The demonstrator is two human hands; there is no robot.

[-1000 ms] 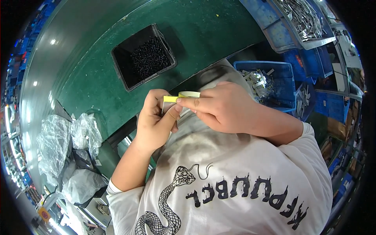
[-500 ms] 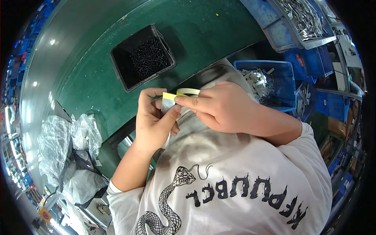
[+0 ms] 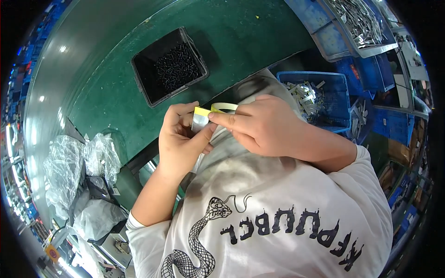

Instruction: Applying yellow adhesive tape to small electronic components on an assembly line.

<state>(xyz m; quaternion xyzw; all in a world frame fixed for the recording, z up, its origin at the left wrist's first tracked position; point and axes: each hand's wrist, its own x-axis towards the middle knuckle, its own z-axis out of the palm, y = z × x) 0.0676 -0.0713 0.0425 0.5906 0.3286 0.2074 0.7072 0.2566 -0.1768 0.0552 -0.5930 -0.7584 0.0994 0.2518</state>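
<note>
My left hand (image 3: 178, 146) is closed around a flat, silvery metal piece (image 3: 200, 121), held up between thumb and fingers over my lap at the table's near edge. Yellow tape (image 3: 202, 111) lies along the upper end of that piece. From there the tape runs right in a pale loop (image 3: 225, 106) to my right hand (image 3: 271, 125), whose other fingers are curled and grip it. The tip of my right index finger presses the tape against the metal, close to my left thumb. The lower part of the metal piece is mostly hidden by my left hand.
On the green table (image 3: 111, 111) stands a black bin (image 3: 147, 65) with many small black parts. A blue crate (image 3: 342, 113) of metal pieces is at my right, below another bin (image 3: 331, 44) of long metal parts. Clear plastic bags (image 3: 67, 169) lie at the left.
Both hands keep the same hold. My left hand has shifted very slightly to the left, and the right index finger still rests on the tape.
</note>
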